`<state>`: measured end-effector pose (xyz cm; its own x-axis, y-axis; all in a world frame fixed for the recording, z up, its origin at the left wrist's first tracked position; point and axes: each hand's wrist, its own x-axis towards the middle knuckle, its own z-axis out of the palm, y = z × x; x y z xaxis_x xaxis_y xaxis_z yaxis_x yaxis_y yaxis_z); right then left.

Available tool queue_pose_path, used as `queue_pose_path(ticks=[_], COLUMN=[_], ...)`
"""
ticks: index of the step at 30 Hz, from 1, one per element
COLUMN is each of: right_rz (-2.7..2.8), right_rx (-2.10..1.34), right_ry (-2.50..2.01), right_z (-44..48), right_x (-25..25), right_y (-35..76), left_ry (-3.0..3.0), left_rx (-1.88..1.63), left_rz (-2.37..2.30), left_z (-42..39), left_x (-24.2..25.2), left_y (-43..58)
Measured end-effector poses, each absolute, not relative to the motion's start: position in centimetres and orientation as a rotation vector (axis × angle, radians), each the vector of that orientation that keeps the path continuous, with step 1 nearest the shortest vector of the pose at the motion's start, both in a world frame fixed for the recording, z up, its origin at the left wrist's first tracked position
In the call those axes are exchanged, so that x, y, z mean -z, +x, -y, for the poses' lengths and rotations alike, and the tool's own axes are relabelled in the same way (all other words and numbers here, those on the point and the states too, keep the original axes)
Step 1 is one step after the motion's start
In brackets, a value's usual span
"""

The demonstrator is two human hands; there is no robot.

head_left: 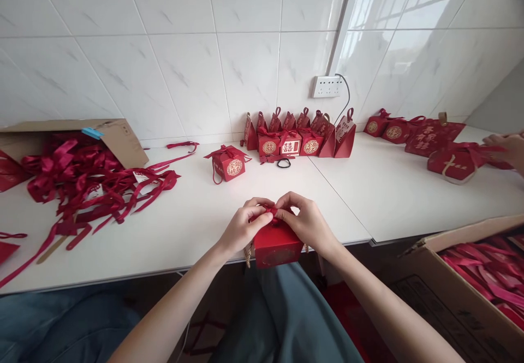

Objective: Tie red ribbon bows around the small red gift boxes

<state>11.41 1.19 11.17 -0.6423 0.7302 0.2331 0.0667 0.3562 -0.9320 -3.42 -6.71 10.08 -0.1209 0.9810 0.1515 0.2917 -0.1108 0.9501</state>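
A small red gift box [275,245] sits at the near edge of the white table [196,215], held between both my hands. My left hand [242,225] pinches the red ribbon [271,210] on top of the box from the left. My right hand [306,222] pinches the same ribbon from the right, fingers closed. A beige cord handle hangs at the box's lower left corner.
A tipped cardboard box [118,136] spills red ribbons [90,180] at left. One finished box [229,165] and a row of finished boxes [295,134] stand by the tiled wall. Another person's hand [507,147] works at far right. A carton [458,281] of red ribbons stands lower right.
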Motion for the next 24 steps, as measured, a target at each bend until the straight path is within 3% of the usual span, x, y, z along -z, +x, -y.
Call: queue_pose_path(ticks=[8,18,24], right_rz=[2.124,2.321,2.329], right_rx=[-1.284,-0.239,0.114], right_ry=[-0.542,-0.386,-0.331], right_z=[-2.6,-0.2,-0.2], right_x=[-10.9,-11.2,-11.1], right_y=[11.9,13.8,13.1], left_ry=[1.369,1.302,1.356], left_rx=[-1.296,-1.370,-1.322], left_rz=[-1.510,-1.550,-1.539], left_z=[6.4,6.5,6.9], left_x=[-9.9,-9.9,-10.2], left_y=[-3.2,-2.6,-3.0])
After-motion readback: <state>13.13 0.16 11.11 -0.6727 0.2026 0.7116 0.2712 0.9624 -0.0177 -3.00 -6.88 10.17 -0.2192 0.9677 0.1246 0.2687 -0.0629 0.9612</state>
